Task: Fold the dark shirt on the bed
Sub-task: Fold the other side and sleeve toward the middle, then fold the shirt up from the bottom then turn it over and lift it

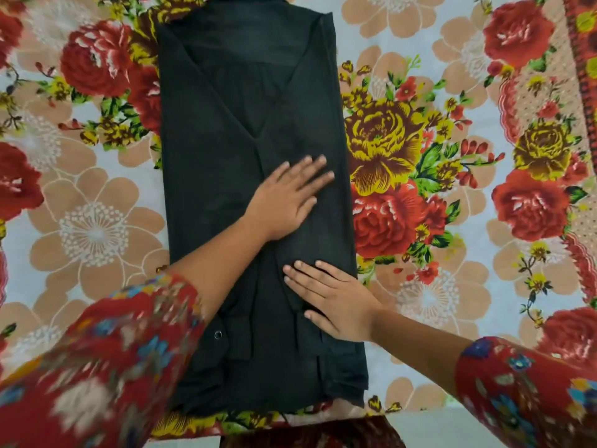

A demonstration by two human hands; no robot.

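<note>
The dark shirt (226, 130) lies flat on the bed as a long narrow strip, collar end far from me, both sides and sleeves folded inward to form a V in the middle. My left hand (287, 195) lies flat on the shirt's middle with fingers straight and spread, pointing right. My right hand (332, 302) presses flat on the lower right part of the shirt, fingers straight and pointing left. A snap button (218, 334) shows on the shirt near the lower left. Neither hand grips the cloth.
The bed is covered by a floral sheet (420, 156) with red, yellow and peach flowers, spreading wide on both sides of the shirt. The bed's near edge (420, 415) runs just below the shirt's hem. My red patterned sleeves fill the lower corners.
</note>
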